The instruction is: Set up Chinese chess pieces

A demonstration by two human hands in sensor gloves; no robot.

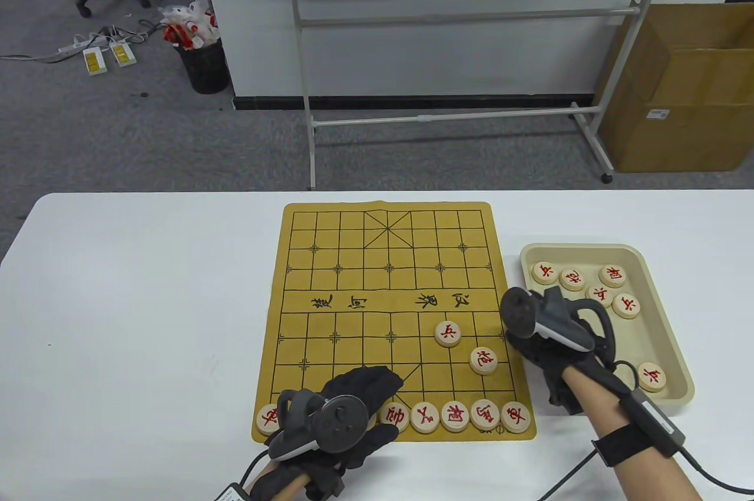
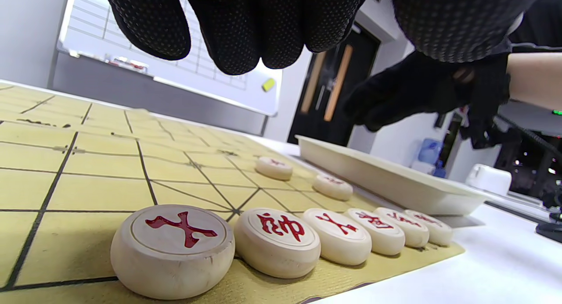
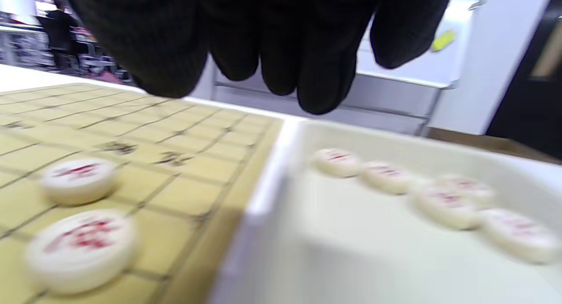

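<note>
A yellow board [image 1: 353,265] lies mid-table. Red-lettered wooden pieces line its near row [image 1: 455,415], partly hidden under my left hand. A soldier piece [image 1: 448,334] and a cannon piece [image 1: 483,360] stand further up on the right. My left hand [image 1: 377,386] hovers over the near row. In the left wrist view its fingers [image 2: 246,32] hang empty above the pieces [image 2: 172,247]. My right hand [image 1: 521,342] is between the board's right edge and the tray [image 1: 580,247]. Its fingers [image 3: 281,45] hang empty over the tray's left rim [image 3: 263,198].
The cream tray holds several loose pieces [image 1: 600,293], one apart at its near end [image 1: 651,376]. Bare white table [image 1: 147,318] lies left of the board. A whiteboard stand [image 1: 471,118] and a cardboard box [image 1: 683,100] are beyond the table.
</note>
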